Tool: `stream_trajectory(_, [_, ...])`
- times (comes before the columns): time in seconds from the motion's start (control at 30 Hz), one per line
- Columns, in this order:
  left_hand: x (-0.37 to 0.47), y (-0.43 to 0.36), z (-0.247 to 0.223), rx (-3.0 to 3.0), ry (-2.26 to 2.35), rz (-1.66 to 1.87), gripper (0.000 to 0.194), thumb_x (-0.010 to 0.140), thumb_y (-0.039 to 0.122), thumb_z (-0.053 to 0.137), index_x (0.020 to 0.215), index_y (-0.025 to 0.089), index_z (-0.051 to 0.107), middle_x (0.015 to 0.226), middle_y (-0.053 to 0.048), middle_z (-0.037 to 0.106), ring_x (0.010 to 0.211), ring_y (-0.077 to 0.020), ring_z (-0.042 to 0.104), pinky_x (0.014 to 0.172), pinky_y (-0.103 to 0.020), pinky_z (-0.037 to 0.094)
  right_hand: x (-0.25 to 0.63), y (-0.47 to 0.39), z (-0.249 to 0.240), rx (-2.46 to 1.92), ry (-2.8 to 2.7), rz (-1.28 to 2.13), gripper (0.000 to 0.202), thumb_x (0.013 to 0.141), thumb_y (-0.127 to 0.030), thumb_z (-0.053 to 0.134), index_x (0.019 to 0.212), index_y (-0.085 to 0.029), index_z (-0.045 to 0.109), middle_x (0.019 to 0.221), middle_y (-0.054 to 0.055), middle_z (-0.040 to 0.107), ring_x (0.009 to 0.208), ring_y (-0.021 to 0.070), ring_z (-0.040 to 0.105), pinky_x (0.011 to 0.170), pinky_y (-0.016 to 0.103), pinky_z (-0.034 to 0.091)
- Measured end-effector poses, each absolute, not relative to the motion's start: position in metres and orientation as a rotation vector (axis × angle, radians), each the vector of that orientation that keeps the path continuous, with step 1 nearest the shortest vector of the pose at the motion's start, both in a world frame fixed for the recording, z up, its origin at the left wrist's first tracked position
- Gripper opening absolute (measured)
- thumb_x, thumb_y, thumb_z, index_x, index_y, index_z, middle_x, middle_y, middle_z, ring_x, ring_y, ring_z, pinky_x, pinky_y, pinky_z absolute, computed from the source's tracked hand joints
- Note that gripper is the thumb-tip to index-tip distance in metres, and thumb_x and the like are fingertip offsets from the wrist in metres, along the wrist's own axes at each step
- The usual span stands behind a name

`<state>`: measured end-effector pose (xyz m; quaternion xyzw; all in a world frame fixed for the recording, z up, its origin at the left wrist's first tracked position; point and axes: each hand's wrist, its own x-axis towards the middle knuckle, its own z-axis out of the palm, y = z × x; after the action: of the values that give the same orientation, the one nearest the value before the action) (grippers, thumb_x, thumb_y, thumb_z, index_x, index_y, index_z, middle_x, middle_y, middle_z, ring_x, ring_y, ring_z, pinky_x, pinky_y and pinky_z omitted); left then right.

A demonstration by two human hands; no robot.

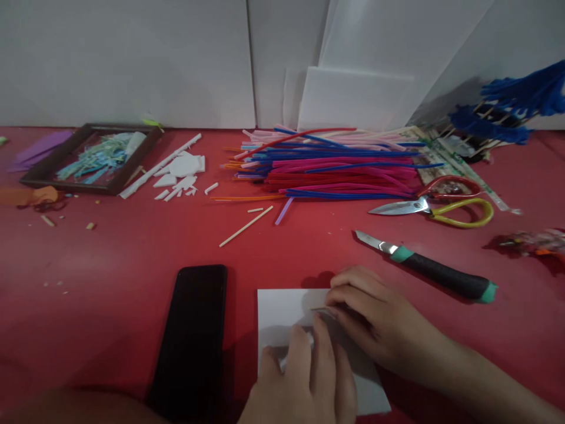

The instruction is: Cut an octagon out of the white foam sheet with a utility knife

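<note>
A white sheet of card [276,306] lies on the red table in front of me. My left hand [309,377] rests on it with fingers spread and pointing away from me; small bits of white show between them, too covered to make out. At the sheet's upper right, my right hand [375,312] has thumb and fingers pinched on the end of a short thin wooden stick [316,308]. The stick lies nearly level, just beyond my left fingertips. Most of the sheet's right side is under my right hand and its shadow.
A black phone [192,335] lies left of the sheet. On the right are a utility knife [441,271] with its blade out and scissors [424,206]. Pipe cleaners [335,171] are heaped behind. A brown frame [83,187], white scraps [185,165] and another stick [246,226] lie leftward.
</note>
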<state>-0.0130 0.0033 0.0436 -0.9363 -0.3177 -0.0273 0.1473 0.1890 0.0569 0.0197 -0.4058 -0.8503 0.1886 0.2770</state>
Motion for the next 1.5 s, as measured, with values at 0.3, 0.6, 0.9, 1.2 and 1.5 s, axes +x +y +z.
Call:
stream_trajectory(0.3, [-0.015, 0.006, 0.043, -2.706, -0.906, -0.1, 0.027, 0.1, 0.025, 0.054, 0.122, 0.02, 0.069, 0.128, -0.01, 0.074, 0.106, -0.0232, 0.068, 0.06, -0.028, 0.056, 0.189, 0.057, 0.021, -1.101, -2.309, 0.504, 0.027, 0.1, -0.014, 0.044, 0.09, -0.019, 0.069, 0.089, 0.009, 0.07, 0.081, 0.0205, 0.066, 0.07, 0.034, 0.059])
stream_trajectory(0.6, [-0.013, 0.006, 0.039, -2.732, -0.894, -0.121, 0.032, 0.1, 0.032, 0.058, 0.126, 0.017, 0.068, 0.124, -0.013, 0.074, 0.107, -0.0247, 0.066, 0.071, -0.032, 0.054, 0.189, 0.058, 0.022, -1.1, -2.315, 0.517, 0.026, 0.099, -0.012, 0.046, 0.089, -0.02, 0.069, 0.088, 0.008, 0.07, 0.081, 0.02, 0.067, 0.07, 0.033, 0.059])
stream_trajectory(0.9, [-0.013, 0.007, 0.037, -2.647, -0.888, -0.238, 0.025, 0.101, 0.019, 0.048, 0.115, 0.017, 0.068, 0.118, -0.009, 0.077, 0.106, -0.0221, 0.068, 0.081, -0.034, 0.051, 0.189, 0.059, 0.02, -1.092, -2.32, 0.519, 0.025, 0.099, -0.013, 0.045, 0.09, -0.02, 0.067, 0.087, 0.008, 0.07, 0.079, 0.0197, 0.065, 0.069, 0.034, 0.058])
stream_trajectory(1.2, [-0.013, 0.007, 0.037, -2.649, -0.873, -0.209, 0.022, 0.103, 0.023, 0.048, 0.115, 0.018, 0.066, 0.12, -0.008, 0.076, 0.108, -0.0217, 0.068, 0.086, -0.035, 0.049, 0.21, 0.063, 0.023, -1.119, -2.212, 0.45, 0.011, 0.101, -0.024, 0.057, 0.111, -0.025, 0.063, 0.099, 0.007, 0.072, 0.091, 0.0203, 0.071, 0.077, 0.032, 0.06])
stream_trajectory(1.5, [-0.012, 0.005, 0.036, -2.636, -0.885, -0.192, 0.022, 0.103, 0.017, 0.044, 0.116, 0.016, 0.062, 0.121, -0.008, 0.076, 0.11, -0.0223, 0.067, 0.089, -0.037, 0.047, 0.232, 0.07, 0.026, -1.298, -2.083, 0.154, 0.01, 0.098, -0.021, 0.059, 0.098, -0.027, 0.066, 0.089, 0.004, 0.072, 0.079, 0.0208, 0.071, 0.072, 0.034, 0.058])
